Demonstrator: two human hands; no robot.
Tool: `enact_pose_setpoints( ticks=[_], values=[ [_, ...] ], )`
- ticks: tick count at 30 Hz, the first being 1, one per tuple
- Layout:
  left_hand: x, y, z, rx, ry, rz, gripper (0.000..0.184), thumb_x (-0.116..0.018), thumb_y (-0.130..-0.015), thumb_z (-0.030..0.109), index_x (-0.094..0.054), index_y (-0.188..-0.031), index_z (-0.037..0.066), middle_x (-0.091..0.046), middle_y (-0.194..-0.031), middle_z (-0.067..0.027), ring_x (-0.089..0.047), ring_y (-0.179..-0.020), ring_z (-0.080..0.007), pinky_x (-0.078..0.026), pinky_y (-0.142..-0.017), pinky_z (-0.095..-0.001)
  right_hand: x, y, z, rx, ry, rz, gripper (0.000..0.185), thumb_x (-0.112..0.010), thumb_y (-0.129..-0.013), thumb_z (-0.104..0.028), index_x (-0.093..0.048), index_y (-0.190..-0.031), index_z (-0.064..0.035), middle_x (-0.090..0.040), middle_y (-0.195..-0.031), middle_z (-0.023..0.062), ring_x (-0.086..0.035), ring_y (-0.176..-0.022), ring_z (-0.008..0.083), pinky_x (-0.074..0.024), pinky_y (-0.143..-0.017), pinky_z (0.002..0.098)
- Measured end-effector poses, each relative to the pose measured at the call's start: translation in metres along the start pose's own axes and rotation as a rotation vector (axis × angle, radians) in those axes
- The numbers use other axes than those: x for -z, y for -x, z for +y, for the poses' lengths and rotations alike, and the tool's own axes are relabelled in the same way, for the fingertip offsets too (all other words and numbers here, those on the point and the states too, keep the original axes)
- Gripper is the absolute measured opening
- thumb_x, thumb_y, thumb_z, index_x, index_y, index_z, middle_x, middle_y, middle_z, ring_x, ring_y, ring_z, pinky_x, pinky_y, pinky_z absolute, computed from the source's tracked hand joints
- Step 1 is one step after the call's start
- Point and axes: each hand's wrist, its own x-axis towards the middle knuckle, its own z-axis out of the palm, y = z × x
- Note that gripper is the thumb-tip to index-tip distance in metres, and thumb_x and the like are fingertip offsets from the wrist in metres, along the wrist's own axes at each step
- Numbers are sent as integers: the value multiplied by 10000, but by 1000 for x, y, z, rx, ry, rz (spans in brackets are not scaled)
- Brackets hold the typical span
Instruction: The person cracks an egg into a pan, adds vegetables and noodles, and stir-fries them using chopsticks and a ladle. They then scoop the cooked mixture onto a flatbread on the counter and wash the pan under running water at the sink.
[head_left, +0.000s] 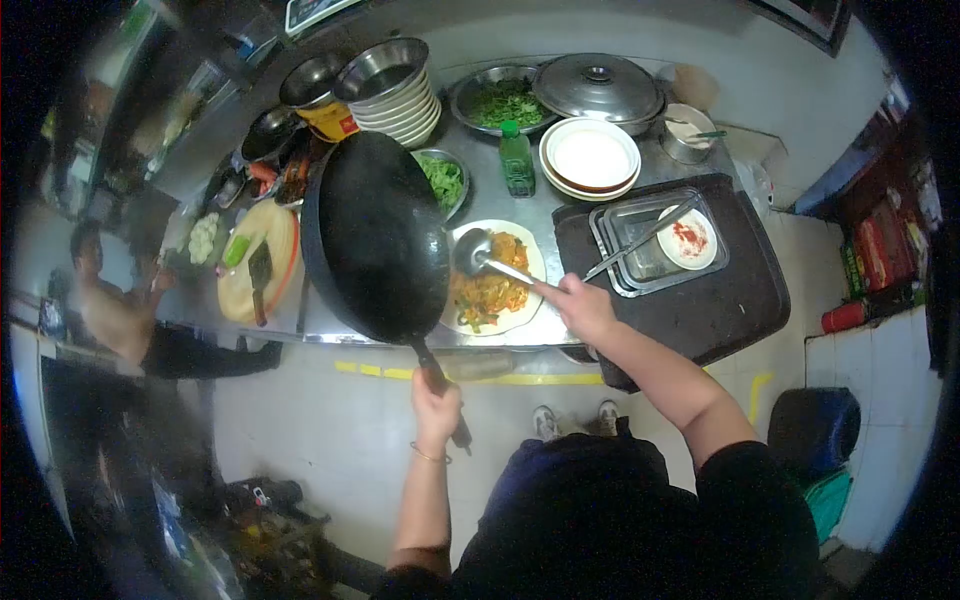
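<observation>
My left hand (pixel 436 411) is closed around the handle of a large black wok (pixel 375 235), which is tilted beside a white plate (pixel 537 262). In my right hand (pixel 583 308) is the handle of a metal ladle (pixel 474 252). The ladle's bowl is over the cooked food (pixel 497 290) on the plate, close to the wok's rim. The plate lies at the front edge of the metal counter; the wok hides part of its left side.
A green bottle (pixel 516 160), stacked white plates (pixel 593 156) and stacked bowls (pixel 400 100) stand behind. A black tray (pixel 755 265) is at right, a round cutting board (pixel 282 245) with a cleaver (pixel 260 280) at left. Another person (pixel 115 315) is at far left.
</observation>
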Motion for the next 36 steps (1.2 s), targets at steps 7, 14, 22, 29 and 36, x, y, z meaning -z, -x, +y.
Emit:
enact_pose_setpoints(
  ticks=[7,14,22,29,36],
  values=[
    [5,8,19,53,175,58,292,-513,-756,-17,-406,-1023,29,-494,-708,-31,-505,-548,-99,-451,-488,-238,1,-1,0,-67,29,-3,456,-476,-838,-101,-539,-1230,-324,-522,-868,72,-609,-689,253,-505,-612,392],
    [10,36,66,200,614,196,247,-534,-753,8,-407,-952,82,-446,-655,-25,-423,-429,-111,-400,-396,-256,9,3,12,-15,-372,266,406,-531,-826,-59,-562,-1210,-185,-542,-875,96,-588,-663,238,-471,-564,350],
    [47,147,58,203,1863,181,108,-484,-820,118,-491,-912,62,-414,-598,34,-415,-461,-50,-380,-434,-208,52,-3,7,-596,-1595,-170,502,-506,-856,-81,-384,-1343,-96,-505,-752,5,-354,-463,51,-268,-378,206],
    [22,295,-28,53,1879,687,70,-518,-751,68,-484,-811,56,-432,-571,37,-399,-447,-75,-397,-463,-211,14,-9,-54,-402,-1574,-268,386,-477,-891,-87,-409,-1270,-99,-437,-642,-45,-360,-436,28,-275,-343,193],
    [38,460,-93,-191,1982,861,116,-476,-818,209,-471,-753,112,-397,-573,25,-435,-519,-121,-376,-506,-253,-55,47,-262,-119,-1245,-690,100,-444,-886,-150,-510,-943,-101,-451,-553,4,-413,-398,94,-343,-343,224]
  ],
)
